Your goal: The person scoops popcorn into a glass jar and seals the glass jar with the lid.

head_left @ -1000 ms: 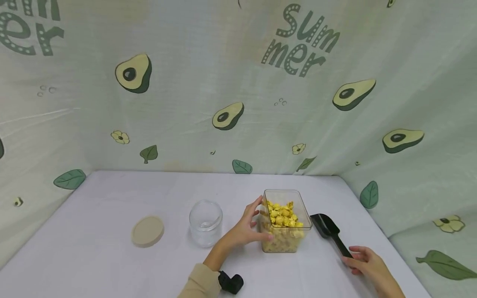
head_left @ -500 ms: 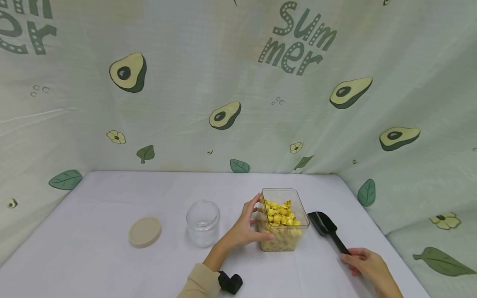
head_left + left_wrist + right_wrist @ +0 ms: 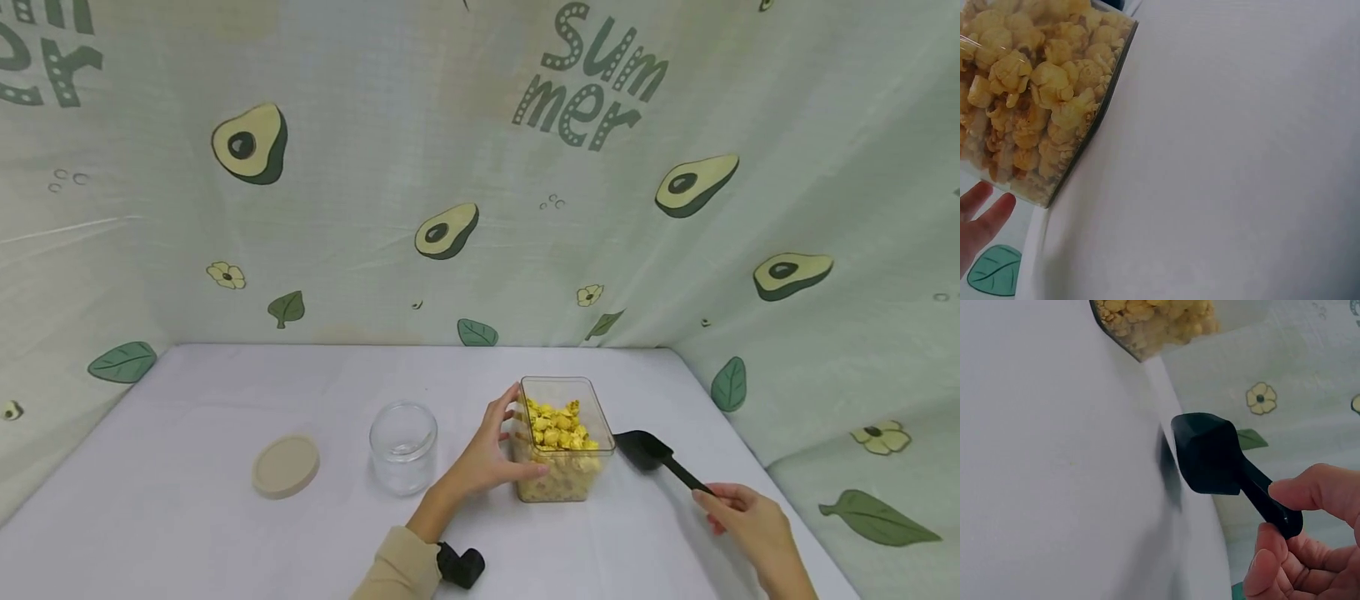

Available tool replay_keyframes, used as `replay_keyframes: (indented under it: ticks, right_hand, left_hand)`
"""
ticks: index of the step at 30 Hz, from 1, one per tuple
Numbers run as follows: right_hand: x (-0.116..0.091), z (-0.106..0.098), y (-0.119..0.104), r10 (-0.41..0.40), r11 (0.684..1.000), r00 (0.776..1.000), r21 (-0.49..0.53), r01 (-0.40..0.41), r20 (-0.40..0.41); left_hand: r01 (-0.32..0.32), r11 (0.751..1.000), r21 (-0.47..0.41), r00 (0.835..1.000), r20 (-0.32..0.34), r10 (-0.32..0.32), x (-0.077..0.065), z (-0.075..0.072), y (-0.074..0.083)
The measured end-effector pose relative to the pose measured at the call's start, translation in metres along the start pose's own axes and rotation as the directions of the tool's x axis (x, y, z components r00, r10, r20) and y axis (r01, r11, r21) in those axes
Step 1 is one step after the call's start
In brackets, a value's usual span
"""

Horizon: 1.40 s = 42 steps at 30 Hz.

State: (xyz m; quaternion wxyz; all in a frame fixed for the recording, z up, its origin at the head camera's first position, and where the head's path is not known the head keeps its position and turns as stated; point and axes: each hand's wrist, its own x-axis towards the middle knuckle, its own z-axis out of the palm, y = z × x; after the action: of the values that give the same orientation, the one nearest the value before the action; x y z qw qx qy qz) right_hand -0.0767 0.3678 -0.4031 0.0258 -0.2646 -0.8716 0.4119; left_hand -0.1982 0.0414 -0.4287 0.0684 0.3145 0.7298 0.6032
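A clear square container (image 3: 558, 479) of yellow popcorn (image 3: 555, 427) stands upright on the table. My left hand (image 3: 487, 458) holds it from the left, thumb on the front face and fingers along the far left side. In the left wrist view, popcorn (image 3: 1047, 81) shows through the wall, with two fingertips (image 3: 1000, 212) beside it. To the right, my right hand (image 3: 746, 521) pinches the handle end of a black scoop (image 3: 647, 450). The scoop (image 3: 1207, 453) hangs just above the tabletop, its shadow below, its head close to the container's right side.
An open clear round jar (image 3: 403, 454) stands left of my left hand. Farther left lies a flat beige round lid (image 3: 287, 467). A black device (image 3: 461, 567) is on my left wrist. The white table (image 3: 225, 392) ends at a printed cloth backdrop (image 3: 360, 167).
My right hand has lifted the scoop off the table and tilted it. The left hand keeps its hold on the container. The whole view has shifted slightly.
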Motion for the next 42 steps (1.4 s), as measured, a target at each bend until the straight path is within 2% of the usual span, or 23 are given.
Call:
replay_keyframes:
  ticks: [5,9,13,16,19,24,26,30,34,37,40,42]
  right_hand:
    - [0.002,-0.006,-0.012,-0.006,0.998,1.0,0.055,0.007,-0.025]
    - [-0.003,-0.013,-0.032,-0.017,0.998,0.996,0.065,0.022,-0.086]
    - [-0.008,-0.018,-0.054,-0.074,0.99,0.981,0.104,0.093,-0.178]
    - [-0.01,-0.02,-0.068,-0.134,0.971,0.963,0.165,0.175,-0.234]
    - [-0.012,-0.023,-0.082,-0.177,0.926,0.948,0.282,0.252,-0.265]
    - [-0.016,-0.023,-0.102,-0.177,0.779,0.938,0.54,0.318,-0.298]
    - [-0.019,-0.02,-0.11,-0.168,0.725,0.933,0.601,0.336,-0.319]
    - [-0.023,-0.015,-0.124,-0.161,0.658,0.917,0.653,0.375,-0.364]
    - [-0.027,-0.009,-0.133,-0.136,0.607,0.903,0.686,0.4,-0.407]
    - [-0.031,-0.004,-0.138,-0.13,0.582,0.896,0.699,0.416,-0.425]
    - [-0.034,0.0,-0.14,-0.155,0.584,0.884,0.681,0.443,-0.442]
    - [-0.037,0.003,-0.141,-0.169,0.602,0.879,0.66,0.45,-0.446]
  left_hand:
    - [0.001,1.0,0.009,1.0,-0.012,-0.001,0.0,0.0,0.0]
    - [-0.008,1.0,0.026,1.0,-0.011,0.008,0.0,0.0,-0.001]
    - [-0.012,0.999,0.036,1.0,-0.008,0.013,0.0,0.0,-0.001]
    - [-0.007,0.999,0.041,1.0,-0.01,0.008,0.0,0.0,-0.002]
    - [-0.011,0.999,0.046,1.0,-0.013,0.011,-0.001,-0.001,-0.001]
    - [-0.01,0.999,0.048,1.0,-0.018,0.011,-0.002,-0.001,-0.001]
    - [-0.01,0.999,0.047,1.0,-0.018,0.01,-0.002,0.0,-0.001]
    - [-0.022,0.998,0.05,1.0,-0.02,0.023,-0.003,0.0,0.001]
    - [-0.021,0.999,0.048,0.999,-0.023,0.023,-0.003,0.001,0.003]
    - [-0.01,0.999,0.042,1.0,-0.024,0.011,-0.003,0.002,0.004]
    - [-0.007,0.999,0.039,1.0,-0.022,0.008,-0.003,0.002,0.005]
    - [-0.009,0.999,0.038,1.0,-0.019,0.009,-0.003,0.002,0.005]
